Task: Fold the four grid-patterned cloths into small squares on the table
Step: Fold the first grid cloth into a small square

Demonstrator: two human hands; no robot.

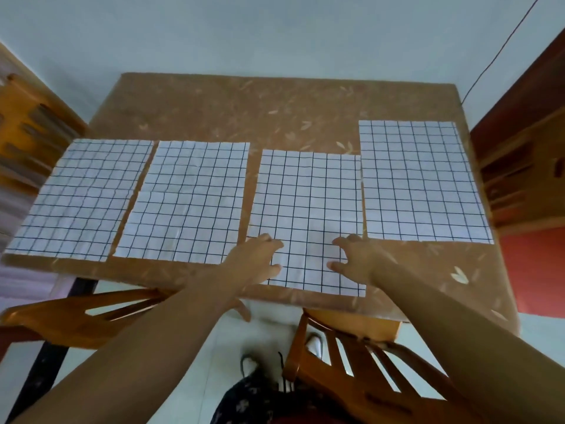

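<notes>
Head: fingers (272, 243) apparently atop third cloth (305, 194).

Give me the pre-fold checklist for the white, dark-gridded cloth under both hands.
1. White dark-gridded cloth, third from left, lies flat and unfolded: ok.
2. Left hand rests on its near part: ok.
3. Right hand rests on the same cloth: ok.
4. Near right corner pinched: not ok, it lies free.
5. Clear of the rightmost gridded cloth: cannot tell, their edges meet.
6. Cloth fully on the brown leaf-patterned table: ok.
</notes>
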